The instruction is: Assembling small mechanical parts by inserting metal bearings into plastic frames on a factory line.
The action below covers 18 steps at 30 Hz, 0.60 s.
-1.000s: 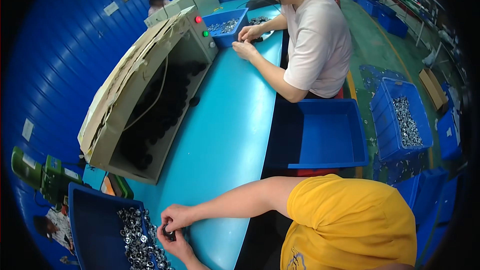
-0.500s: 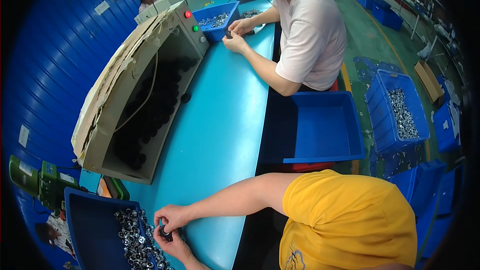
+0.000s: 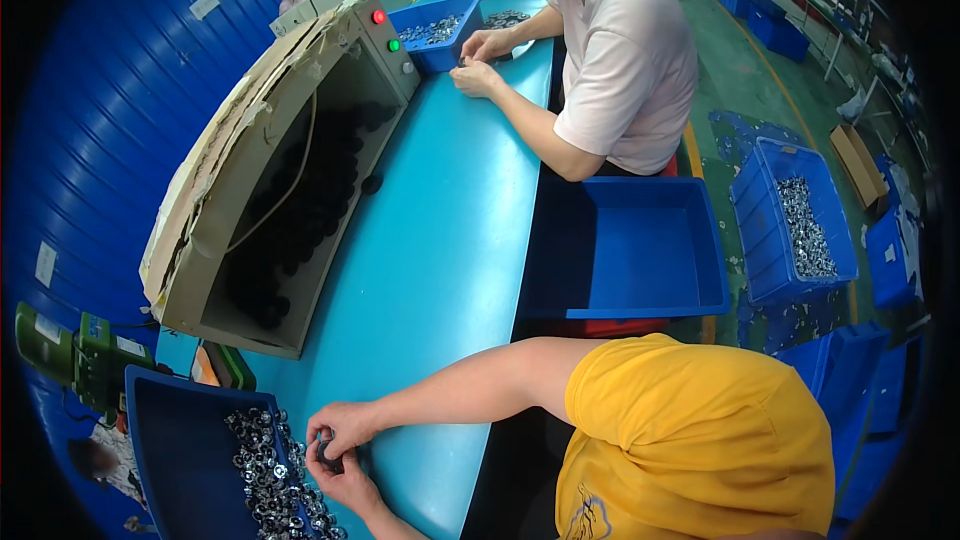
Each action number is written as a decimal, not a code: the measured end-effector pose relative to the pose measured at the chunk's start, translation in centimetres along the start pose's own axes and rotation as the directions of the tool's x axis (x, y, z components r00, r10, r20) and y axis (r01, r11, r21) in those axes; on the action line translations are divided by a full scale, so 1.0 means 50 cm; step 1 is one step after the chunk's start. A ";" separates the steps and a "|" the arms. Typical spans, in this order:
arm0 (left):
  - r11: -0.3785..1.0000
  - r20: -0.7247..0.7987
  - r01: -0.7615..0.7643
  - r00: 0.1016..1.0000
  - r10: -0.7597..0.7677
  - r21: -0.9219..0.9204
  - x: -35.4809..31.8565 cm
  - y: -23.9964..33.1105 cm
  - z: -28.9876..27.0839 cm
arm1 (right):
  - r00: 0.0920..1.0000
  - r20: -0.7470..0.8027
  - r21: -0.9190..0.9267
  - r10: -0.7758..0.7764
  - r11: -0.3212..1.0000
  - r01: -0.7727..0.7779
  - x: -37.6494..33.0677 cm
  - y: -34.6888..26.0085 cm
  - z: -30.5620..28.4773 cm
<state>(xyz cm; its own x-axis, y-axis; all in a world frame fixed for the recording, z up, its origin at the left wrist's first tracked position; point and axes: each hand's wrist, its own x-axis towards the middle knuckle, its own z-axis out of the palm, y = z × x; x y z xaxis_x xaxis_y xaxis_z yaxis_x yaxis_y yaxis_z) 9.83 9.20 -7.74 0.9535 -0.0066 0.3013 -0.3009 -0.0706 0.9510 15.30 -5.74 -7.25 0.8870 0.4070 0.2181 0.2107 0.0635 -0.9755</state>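
Head camera: dark round part (image 3: pixel 326 453) over the near left stretch of tabletop (image 3: pixel 430 240), between right hand (image 3: pixel 346 427) on the far side and left hand (image 3: pixel 347 487) on the near side, about equally close to both. Left grip curled around the part from the near side, right grip bent in over the far edge with thumb and fingers; both closed down to about the part's own width. Too much covered to tell exact contact or tilt; roundish outline, so no clear long axis. Both wrists right of the part, fingers pointing left toward blue bin (image 3: pixel 185 440) and silver metal parts (image 3: pixel 270 475) just beside. Well apart on the far side: beige housing (image 3: pixel 195 285), with black round pieces (image 3: pixel 300 230) inside.
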 end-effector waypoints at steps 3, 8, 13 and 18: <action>1.000 -0.003 -0.005 1.000 0.005 0.020 -0.001 0.007 0.004 | 1.000 -0.003 -0.037 0.000 0.999 0.000 -0.005 -0.014 -0.002; 0.998 0.012 -0.017 1.000 0.016 0.056 0.000 0.013 0.007 | 0.999 -0.046 -0.043 -0.016 0.999 0.014 -0.001 -0.009 -0.001; 0.999 0.002 0.030 1.000 -0.030 0.019 -0.005 0.024 0.007 | 0.998 -0.050 -0.092 -0.042 0.995 0.037 -0.011 -0.022 -0.002; 0.996 -0.002 -0.025 1.000 0.026 0.081 0.000 0.017 0.003 | 0.999 -0.044 -0.094 -0.026 0.995 0.022 -0.011 -0.025 -0.006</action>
<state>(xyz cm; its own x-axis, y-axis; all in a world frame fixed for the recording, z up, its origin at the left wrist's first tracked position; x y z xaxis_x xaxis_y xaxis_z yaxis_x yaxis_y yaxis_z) 9.57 8.98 -6.96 0.9454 -0.0061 0.3257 -0.3229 -0.1508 0.9344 14.65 -6.31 -6.12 0.8985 0.3648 0.2443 0.2677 -0.0140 -0.9634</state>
